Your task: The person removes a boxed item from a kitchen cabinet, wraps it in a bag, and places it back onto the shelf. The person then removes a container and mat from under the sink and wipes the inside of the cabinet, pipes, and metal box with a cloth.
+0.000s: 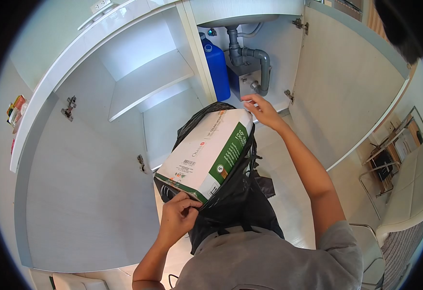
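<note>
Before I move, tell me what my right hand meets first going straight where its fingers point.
Probably the tall blue plastic jug in the open white cabinet: the right hand points toward its lower part, though depth is unclear.

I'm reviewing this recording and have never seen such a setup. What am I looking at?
There is no machine here: one picture, from a camera worn on a person's head, looking forward and down. The person's left hand curls at the near edge of a white-and-green box partly wrapped in a black bag; whether it grips box or bag is unclear. The right hand is at the box's far corner. Beyond stands an open cabinet with a blue jug and grey pipe inside.
</note>
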### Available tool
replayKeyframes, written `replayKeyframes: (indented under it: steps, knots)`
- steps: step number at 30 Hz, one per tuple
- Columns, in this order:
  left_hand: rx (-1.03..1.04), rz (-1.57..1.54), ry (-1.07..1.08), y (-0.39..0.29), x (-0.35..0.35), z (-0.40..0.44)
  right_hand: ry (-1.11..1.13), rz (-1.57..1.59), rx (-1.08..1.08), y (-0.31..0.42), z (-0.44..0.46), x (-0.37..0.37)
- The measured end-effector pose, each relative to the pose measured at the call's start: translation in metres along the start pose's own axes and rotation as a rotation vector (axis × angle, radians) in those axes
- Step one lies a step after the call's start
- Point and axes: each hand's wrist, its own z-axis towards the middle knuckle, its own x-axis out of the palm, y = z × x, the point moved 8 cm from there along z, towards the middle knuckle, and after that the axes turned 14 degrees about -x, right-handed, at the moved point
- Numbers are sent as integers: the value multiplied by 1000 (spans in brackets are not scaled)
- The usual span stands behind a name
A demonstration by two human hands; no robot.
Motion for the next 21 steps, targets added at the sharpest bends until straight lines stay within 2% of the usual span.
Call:
replayKeyframes:
  steps: [1, 3, 4, 7, 11, 12, 13, 15, 17, 18, 19, 21]
  knots:
    - [45, 98, -15, -3, 0, -2, -2, 5, -2, -5, 9, 4]
    - [64, 118, -25, -4, 2, -4, 111, 359, 533, -46, 3, 32]
    - [83, 129, -31, -5, 3, -6, 154, 477, 679, -54, -5, 39]
    - [71, 137, -7, -7, 6, -10, 187, 565, 698, -57, -7, 49]
    - [71, 165, -48, 11, 3, -9, 64, 681, 651, -57, -8, 45]
    - [150, 196, -155, 7, -5, -11, 61, 681, 653, -63, -9, 45]
    - [229, 227, -261, 2, -14, -14, 42, 605, 628, -72, -6, 42]
    - [229, 227, -276, 0, -16, -13, 26, 526, 606, -72, -6, 38]
    - [364, 305, -332, -24, -17, -15, -177, 330, 380, -41, 10, 16]
    - [487, 427, -365, -38, -14, -16, -191, 261, 270, -40, 16, 12]
    - [484, 423, -364, -43, -13, -11, -189, 259, 274, -37, 15, 11]
    - [745, 459, -344, -65, 5, -17, -110, -43, 177, -17, 21, 2]
